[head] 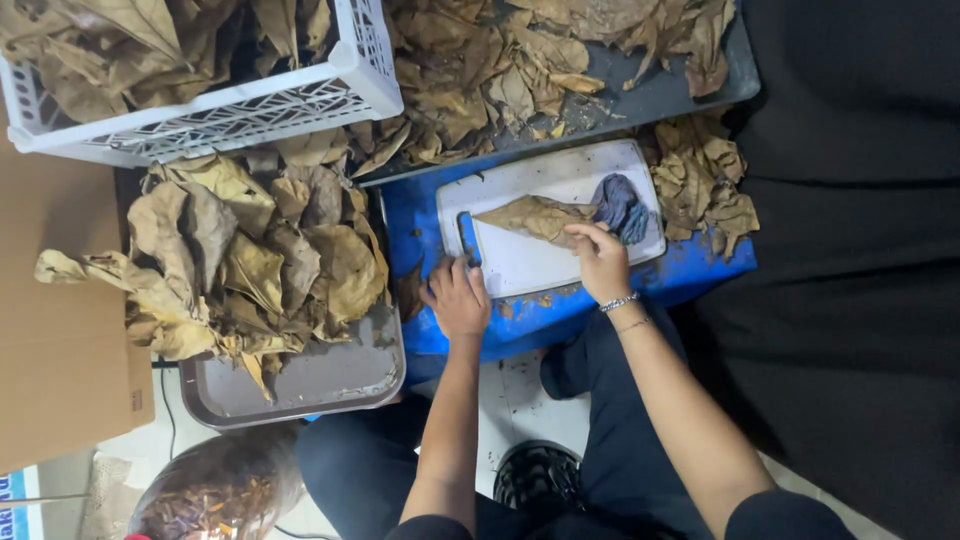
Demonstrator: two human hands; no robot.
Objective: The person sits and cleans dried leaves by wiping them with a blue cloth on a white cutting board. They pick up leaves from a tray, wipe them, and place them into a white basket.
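A dry brown leaf (535, 216) lies flat on a white cutting board (560, 262), which rests on a blue stool top (560, 315). A crumpled blue-grey cloth (620, 205) sits on the board at the leaf's right end. My right hand (600, 262), with a bracelet at the wrist, presses its fingertips on the leaf beside the cloth. My left hand (458, 298) rests on the board's left edge near its handle slot, fingers curled; whether it holds anything is hidden.
A grey tray (330, 380) at left carries a heap of dry leaves (240, 265). A white plastic crate (250, 105) with leaves stands at the top left. A dark tray (650, 95) of leaves lies behind the board. More leaves (705, 185) lie at right. Cardboard (55, 320) is at far left.
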